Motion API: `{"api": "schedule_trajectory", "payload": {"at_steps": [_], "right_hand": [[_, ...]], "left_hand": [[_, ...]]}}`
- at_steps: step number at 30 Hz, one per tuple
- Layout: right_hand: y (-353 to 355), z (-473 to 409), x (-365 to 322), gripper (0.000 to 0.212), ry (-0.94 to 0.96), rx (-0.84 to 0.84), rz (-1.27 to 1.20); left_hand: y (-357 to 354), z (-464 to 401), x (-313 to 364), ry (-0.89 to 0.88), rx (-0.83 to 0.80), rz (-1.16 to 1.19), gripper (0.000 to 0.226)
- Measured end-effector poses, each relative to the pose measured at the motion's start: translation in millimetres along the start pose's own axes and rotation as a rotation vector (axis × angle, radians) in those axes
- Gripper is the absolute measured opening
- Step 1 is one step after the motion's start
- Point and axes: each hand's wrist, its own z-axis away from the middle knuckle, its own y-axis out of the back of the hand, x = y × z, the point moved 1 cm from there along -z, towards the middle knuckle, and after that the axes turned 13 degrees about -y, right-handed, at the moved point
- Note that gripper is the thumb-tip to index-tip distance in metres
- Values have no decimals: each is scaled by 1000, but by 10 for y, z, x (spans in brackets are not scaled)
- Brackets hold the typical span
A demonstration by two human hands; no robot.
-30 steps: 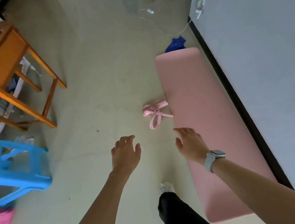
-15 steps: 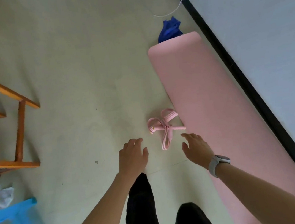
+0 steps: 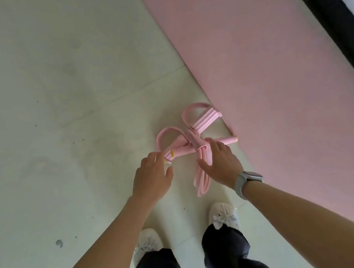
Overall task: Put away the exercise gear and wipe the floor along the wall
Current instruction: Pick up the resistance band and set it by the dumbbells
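A pink pedal resistance band (image 3: 191, 136) lies bundled on the pale floor, just left of a pink exercise mat (image 3: 263, 61) that runs along the wall. My left hand (image 3: 152, 177) hovers at the band's near left end, fingers spread, its fingertips at the foam pedal. My right hand (image 3: 220, 164), with a grey watch on the wrist, reaches over the band's loose straps, fingers extended and touching or almost touching the knot. Neither hand visibly grips anything.
A black baseboard (image 3: 341, 24) and the grey wall border the mat on the right. My two feet in white shoes (image 3: 224, 215) stand just behind the band. Pale tiled floor (image 3: 56, 104) with small dark specks spreads to the left.
I have bent down and moved closer. Both hands have dropped from above the floor to the pink band, and the wooden table, blue stool and blue cloth have left the view.
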Motion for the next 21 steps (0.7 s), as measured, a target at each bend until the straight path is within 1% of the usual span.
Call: {"api": "schedule_trajectory", "payload": {"at_steps": [2, 4, 6, 7, 9, 10, 12, 14, 16, 18, 21], "right_hand": [[-357, -447, 113, 87, -33, -41, -23], [-694, -845, 227, 93, -79, -82, -137], [-943, -1166, 316, 85, -68, -80, -302], [-1054, -1295, 368, 76, -41, -61, -356], [-1116, -1421, 459, 57, 36, -12, -388], [-1111, -1438, 505, 51, 61, -5, -388], [-1061, -1424, 590, 45, 76, -22, -383], [-998, -1376, 622, 40, 46, -67, -389], [-947, -1282, 617, 37, -4, -121, -405], [-806, -1064, 583, 36, -27, -148, -430], [-497, -587, 509, 42, -15, -125, -485]], "left_hand": [[-416, -437, -180, -10, 7, 37, 51], [-832, -875, -353, -38, 21, 39, 57], [-1157, -1264, -495, -25, 8, 57, 62], [-1296, -1427, -560, -1, -11, 82, 63], [-1422, -1624, -633, 40, -46, 124, 66], [-1443, -1666, -661, 51, -57, 136, 67], [-1424, -1659, -670, 58, -92, 190, 60], [-1385, -1565, -630, 93, -152, 301, 55], [-1333, -1422, -574, 145, -158, 376, 56], [-1156, -1223, -462, 175, -134, 388, 59], [-775, -854, -233, 176, -120, 370, 59]]}}
